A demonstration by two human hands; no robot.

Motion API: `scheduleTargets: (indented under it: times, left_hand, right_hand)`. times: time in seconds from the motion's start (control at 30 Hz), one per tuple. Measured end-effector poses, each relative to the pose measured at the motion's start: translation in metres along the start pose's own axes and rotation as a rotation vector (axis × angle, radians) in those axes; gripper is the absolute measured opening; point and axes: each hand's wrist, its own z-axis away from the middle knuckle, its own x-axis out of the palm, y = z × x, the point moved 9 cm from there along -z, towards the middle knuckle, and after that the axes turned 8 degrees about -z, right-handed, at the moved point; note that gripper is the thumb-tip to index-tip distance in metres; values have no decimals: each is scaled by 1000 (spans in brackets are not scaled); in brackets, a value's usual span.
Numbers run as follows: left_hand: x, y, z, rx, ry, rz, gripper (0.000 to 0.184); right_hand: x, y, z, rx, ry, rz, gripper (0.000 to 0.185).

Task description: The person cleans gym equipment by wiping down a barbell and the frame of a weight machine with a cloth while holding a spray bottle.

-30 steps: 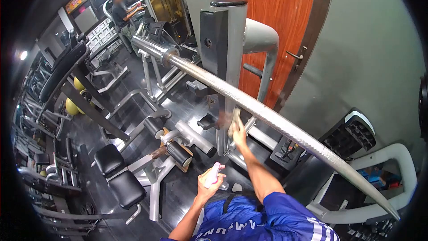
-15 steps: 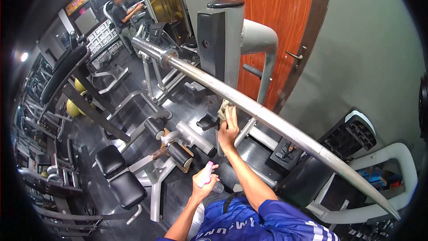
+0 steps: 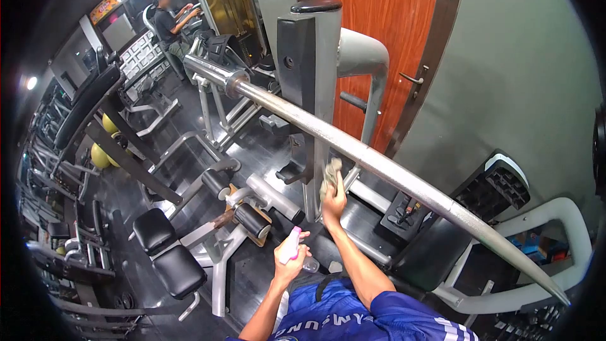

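Far left of the barbell [image 3: 341, 141], beyond its sleeve end, a person [image 3: 167, 28] sat with both arms reaching forward, much as half a second earlier. Nearer, below and left of the barbell, lay the black seat cushions [image 3: 178, 271] and the dark roller [image 3: 252, 220] of a machine, unmoved.

Next, well below the barbell, the left hand [image 3: 288, 264] stayed closed around the spray bottle [image 3: 292, 245], its pink-and-white head pointing upward; little about this grip had changed.

To its right, under the barbell's middle, came the main change: the right hand [image 3: 334, 204] had dropped from a spot close beneath the barbell to a lower one, also shifting slightly rightward. Its fingers stretched upward, clamped on the wadded cloth [image 3: 329, 178], which lay at the lower part of the grey upright [image 3: 325, 91]; whether it pressed there could not be told. The two hands were apart. The shift suggested rubbing strokes along the upright, with the bottle merely held ready.

Right of the hand, below the barbell, a dark box [image 3: 398, 216] remained in place.
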Motion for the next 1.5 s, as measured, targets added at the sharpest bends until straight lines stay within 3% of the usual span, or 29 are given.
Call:
scheduleTargets:
  times: [0.03, 0.1, 0.13, 0.17, 0.33, 0.43, 0.47, 0.57, 0.67, 0.7, 0.73, 0.9, 1.03, 1.2, 1.3, 1.33, 1.4, 1.5]
  left_hand:
    - [0, 0, -1, 1, 7, 1, 40]
    - [-2, 0, 0, 1, 21, -1, 42]
    - [-4, 2, 0, 2, 30, 1, 42]
    - [-4, 4, -1, 8, 37, 6, 42]
    - [-6, 6, 1, 1, 62, 33, 42]
    - [-5, 4, 1, 11, 51, 21, 42]
    - [-6, 4, 1, 10, 50, 4, 42]
    - [-11, 7, 3, 0, 83, 42, 41]
    - [-12, 15, 3, -4, 126, 112, 38]
    - [-9, 12, 3, 2, 103, 90, 40]
    - [-7, 6, 4, 6, 81, 68, 43]
    - [0, 9, 4, 38, 61, 50, 47]
    - [-1, 4, 8, 31, 56, 43, 48]
    - [2, 10, 5, 37, 75, 82, 47]
    - [4, 10, 7, 16, 91, 126, 46]
    - [5, 8, 9, 13, 85, 127, 46]
    - [6, 8, 11, 11, 68, 116, 46]
    - [6, 8, 14, -11, 86, 137, 46]
  right_hand:
    - [13, -46, -10, -107, -6, -79, 49]
    - [39, -82, -8, -316, -104, 65, 48]
    - [55, -77, 0, -241, -211, 56, 55]
    - [55, -82, 13, -482, -134, 194, 58]
    - [39, 8, 60, -380, -375, 296, 54]
    - [18, 51, 67, 103, -454, 186, 52]
    - [6, 60, 67, 233, -340, 192, 50]
    - [-12, 33, 43, 223, 50, -83, 45]
    - [3, -58, -2, -147, 85, -121, 47]
    - [13, -104, -8, -378, 30, -39, 45]
    - [26, -124, -14, -423, -9, -24, 45]
    - [69, -110, 13, -648, -189, 200, 66]
    - [46, -81, 5, -263, -140, 57, 60]
    - [31, -40, 21, -218, -258, 166, 50]
    - [18, -6, 30, 272, -312, 24, 42]
    - [22, 10, 24, 246, -251, -245, 40]
    - [2, 66, 14, 426, -39, -529, 35]
    - [4, 36, -22, 425, 23, -958, 38]
